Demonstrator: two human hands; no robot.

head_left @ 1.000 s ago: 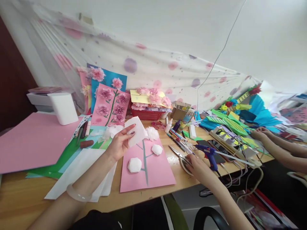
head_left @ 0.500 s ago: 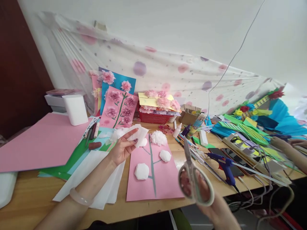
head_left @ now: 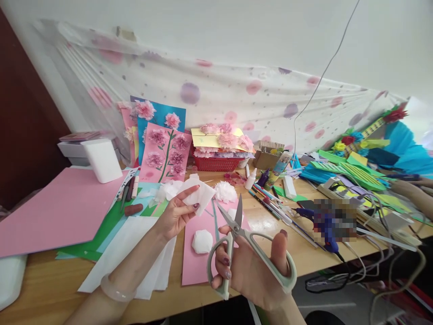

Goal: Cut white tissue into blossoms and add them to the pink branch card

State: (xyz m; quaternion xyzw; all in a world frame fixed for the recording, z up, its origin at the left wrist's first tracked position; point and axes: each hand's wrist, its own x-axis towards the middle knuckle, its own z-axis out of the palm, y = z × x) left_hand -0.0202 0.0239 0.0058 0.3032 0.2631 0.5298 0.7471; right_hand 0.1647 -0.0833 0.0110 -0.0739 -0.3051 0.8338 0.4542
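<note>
My left hand (head_left: pixel 179 212) pinches a folded piece of white tissue paper (head_left: pixel 199 194) between thumb and fingers, held up above the table. In my right hand (head_left: pixel 253 271) is a pair of scissors (head_left: pixel 238 230) with pale green handles; my thumb and fingers sit in the loops. The blades are spread and point up towards the paper, apart from it. Beneath both hands lies a pink sheet (head_left: pixel 192 266) with a painted stem, a fluffy white paper flower (head_left: pixel 225 192) and white paper rounds (head_left: pixel 202 241); my right hand and the scissors hide part of it.
White paper sheets (head_left: pixel 135 253) and a large pink board (head_left: pixel 57 207) lie left. Behind stand a pink flower picture (head_left: pixel 164 158) and a red basket (head_left: pixel 218 164). Pens (head_left: pixel 270 207), a blue glue gun (head_left: pixel 329 230) and cables are right. Another person's hand (head_left: pixel 409 192) shows far right.
My right hand has brought the scissors left and inward, close to the paper, and their blades have spread. My left hand still holds the paper, now slightly lower and turned.
</note>
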